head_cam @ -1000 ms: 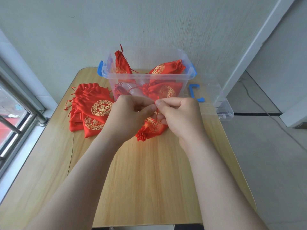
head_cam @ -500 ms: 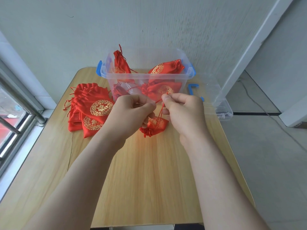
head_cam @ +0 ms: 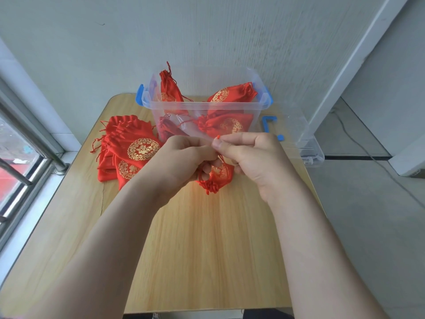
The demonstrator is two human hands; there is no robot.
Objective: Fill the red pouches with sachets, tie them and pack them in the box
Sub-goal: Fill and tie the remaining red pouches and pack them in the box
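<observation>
Pinching the cord (head_cam: pixel 218 137) of 1 pouch (head_cam: pixel 219 174), both hands meet just in front of the box (head_cam: pixel 202 106), knuckles almost touching. The right hand (head_cam: pixel 253 157) nips the cord's red tip between thumb and forefinger. The left hand (head_cam: pixel 184 162) has its fingers curled on the cord's other run, though its own thumb hides the exact hold. The pouch hangs below them, just above the desk (head_cam: pixel 207 249), with its gathered neck turned away from the box. I judge it is held up so that the cord can be drawn and knotted freely, and kept near the box so that it has a short way to go.

Whether a knot is formed cannot be told. No sachet shows, since cloth and fingers hide the pouch's fill.

Left of the box lies a pile (head_cam: pixel 128 148) of flat pouches, likely waiting to be filled. Inside the box at least 3 tied pouches (head_cam: pixel 226 126) lean on the walls, and its clear front blurs what lies low at its left. Right of the box the lid (head_cam: pixel 308 143) seems to reach past the desk's edge.
</observation>
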